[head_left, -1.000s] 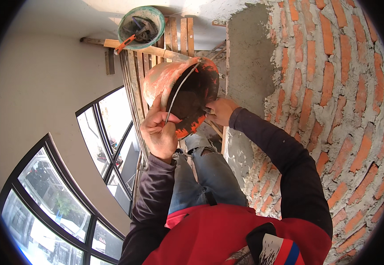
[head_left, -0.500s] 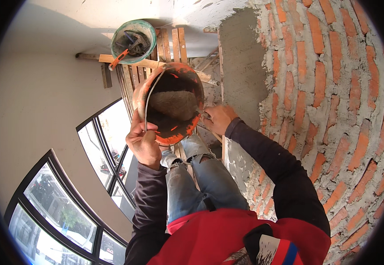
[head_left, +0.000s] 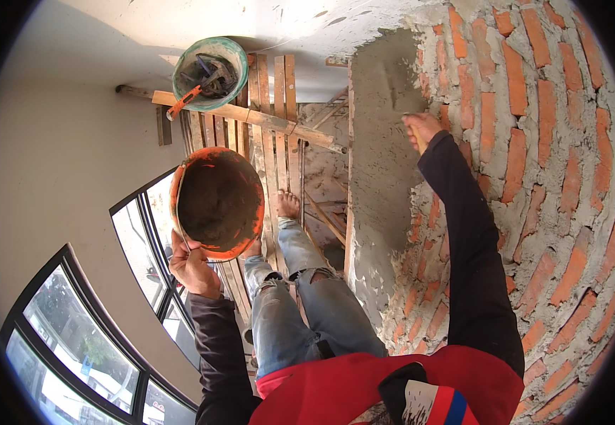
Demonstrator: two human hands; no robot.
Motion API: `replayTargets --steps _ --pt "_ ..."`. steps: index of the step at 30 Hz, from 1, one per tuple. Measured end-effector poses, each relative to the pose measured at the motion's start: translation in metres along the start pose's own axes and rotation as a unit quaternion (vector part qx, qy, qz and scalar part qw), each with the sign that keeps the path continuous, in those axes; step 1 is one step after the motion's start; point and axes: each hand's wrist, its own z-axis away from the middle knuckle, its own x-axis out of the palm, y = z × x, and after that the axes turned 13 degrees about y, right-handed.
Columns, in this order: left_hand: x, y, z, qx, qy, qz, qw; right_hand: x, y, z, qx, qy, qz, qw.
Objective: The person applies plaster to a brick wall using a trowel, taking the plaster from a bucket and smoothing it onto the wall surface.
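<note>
My left hand (head_left: 195,269) is closed on the near left rim and wire handle of an orange bucket (head_left: 229,253). Wet grey mortar (head_left: 215,195) lies inside the bucket, whose mouth tilts toward me. On the right, my right hand (head_left: 426,129) grips what looks like a trowel by its pale yellowish handle (head_left: 416,140), against the wall. The blade can hardly be told apart from the grey behind it. A strip of wet mortar (head_left: 378,156) covers the wall's edge there, with exposed brickwork (head_left: 520,163) to its right.
Below me are wooden scaffold planks (head_left: 281,127), with one bare foot (head_left: 288,204) on them. A green-rimmed tub (head_left: 239,60) holding tools stands at the far end, beside a crossing board (head_left: 251,117). Black-framed windows (head_left: 137,397) line the left wall. Poles show below the planks.
My right hand has moved from the bucket's rim up and right to the mortared wall. The bucket has shifted left and slightly down in my left hand, uncovering more planks and my foot.
</note>
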Motion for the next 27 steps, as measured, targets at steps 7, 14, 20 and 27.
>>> replayTargets --steps 7,14,20,27 --pt "-0.017 0.021 0.027 -0.003 0.035 -0.064 0.997 -0.018 -0.008 0.137 -0.174 0.250 -0.007 0.953" --pt "-0.041 0.040 0.064 0.039 -0.047 -0.049 0.997 0.064 0.052 0.293 -0.392 -0.083 0.333 0.853" --pt "-0.026 0.109 0.134 0.060 -0.230 -0.002 0.971 0.130 0.053 0.381 -0.332 0.079 0.460 0.819" --pt "-0.054 0.148 0.170 0.071 -0.283 -0.018 0.956 0.093 0.078 0.495 -0.351 0.072 0.390 0.848"
